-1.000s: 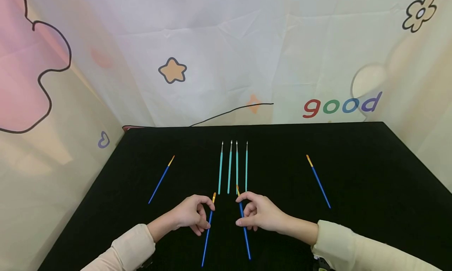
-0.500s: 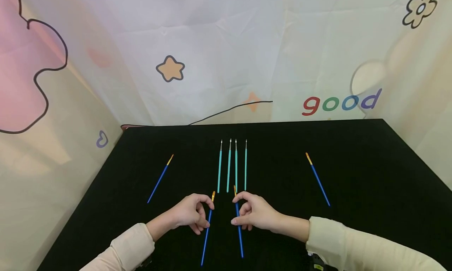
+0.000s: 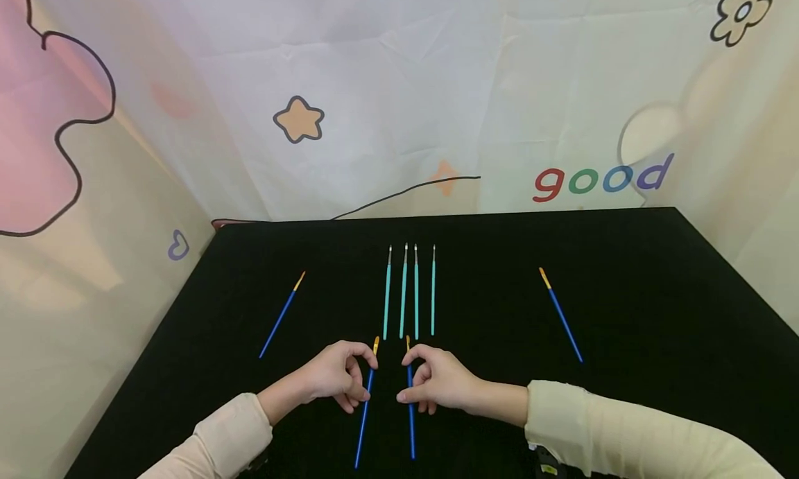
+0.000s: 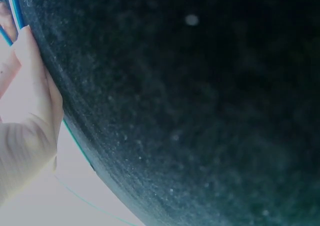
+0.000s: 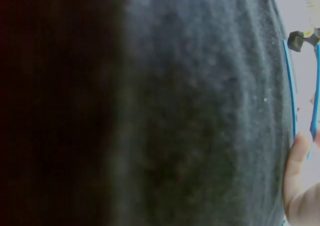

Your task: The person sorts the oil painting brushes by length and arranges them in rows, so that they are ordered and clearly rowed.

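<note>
In the head view my left hand (image 3: pixel 337 373) holds a blue paintbrush (image 3: pixel 363 430) near its yellow ferrule, index finger above and thumb lower on the handle. My right hand (image 3: pixel 443 380) holds a second blue paintbrush (image 3: pixel 411 430) the same way, a short gap to the right. Both brushes point their bristles away from me. Just beyond them, several turquoise paintbrushes (image 3: pixel 402 299) lie side by side. In the left wrist view the left hand (image 4: pixel 30 106) meets a blue handle (image 4: pixel 17 11); the right wrist view shows the right hand's (image 5: pixel 302 196) thumb by a blue handle (image 5: pixel 290 81).
Another blue paintbrush (image 3: pixel 281 325) lies slanted at the left, and one more blue paintbrush (image 3: pixel 564 323) slants at the right. They rest on a black-covered table (image 3: pixel 649 285). A printed pale curtain (image 3: pixel 387 105) hangs behind and at both sides.
My right hand has moved left with its blue paintbrush, which has turned nearly straight and come closer to the left one. The left hand keeps its place; the view has shifted slightly.
</note>
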The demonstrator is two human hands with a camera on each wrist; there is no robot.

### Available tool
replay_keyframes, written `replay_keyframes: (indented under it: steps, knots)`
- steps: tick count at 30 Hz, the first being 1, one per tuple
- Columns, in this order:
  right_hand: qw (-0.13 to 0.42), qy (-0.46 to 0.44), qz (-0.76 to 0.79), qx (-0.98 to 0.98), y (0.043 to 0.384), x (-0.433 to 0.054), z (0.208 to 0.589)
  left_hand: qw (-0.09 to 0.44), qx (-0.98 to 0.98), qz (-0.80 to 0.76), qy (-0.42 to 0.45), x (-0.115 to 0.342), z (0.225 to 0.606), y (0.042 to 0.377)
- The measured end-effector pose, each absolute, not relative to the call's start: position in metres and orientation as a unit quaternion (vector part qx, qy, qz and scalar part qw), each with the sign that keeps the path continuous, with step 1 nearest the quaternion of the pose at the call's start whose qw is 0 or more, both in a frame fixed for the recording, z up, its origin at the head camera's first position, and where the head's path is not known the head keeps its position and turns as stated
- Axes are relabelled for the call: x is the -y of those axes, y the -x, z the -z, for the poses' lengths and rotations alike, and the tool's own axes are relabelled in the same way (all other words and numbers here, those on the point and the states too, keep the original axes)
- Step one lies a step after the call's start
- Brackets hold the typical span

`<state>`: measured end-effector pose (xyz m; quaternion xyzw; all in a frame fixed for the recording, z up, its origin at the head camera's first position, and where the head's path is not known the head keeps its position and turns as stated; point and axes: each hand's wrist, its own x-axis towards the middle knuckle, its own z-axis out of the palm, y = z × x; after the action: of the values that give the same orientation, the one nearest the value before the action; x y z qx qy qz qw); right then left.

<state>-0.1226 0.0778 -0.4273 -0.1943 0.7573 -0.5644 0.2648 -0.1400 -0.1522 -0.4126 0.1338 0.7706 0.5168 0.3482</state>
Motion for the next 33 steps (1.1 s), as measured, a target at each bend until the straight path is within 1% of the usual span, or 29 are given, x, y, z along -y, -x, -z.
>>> replay_keyframes:
  steps: [12,23,33]
  knots:
    - [0.269,0.216,0.525,-0.778,0.129,-0.074,0.427,0.347,-0.770,-0.519,-0.133,0.153,0.411,0.140]
    - [0.302,0.225,0.520,-0.767,0.129,-0.079,0.422,0.348,-0.769,-0.521,-0.131,0.154,0.413,0.139]
    - [0.287,0.218,0.545,-0.757,0.130,-0.098,0.412,0.348,-0.756,-0.532,-0.160,0.160,0.410,0.142]
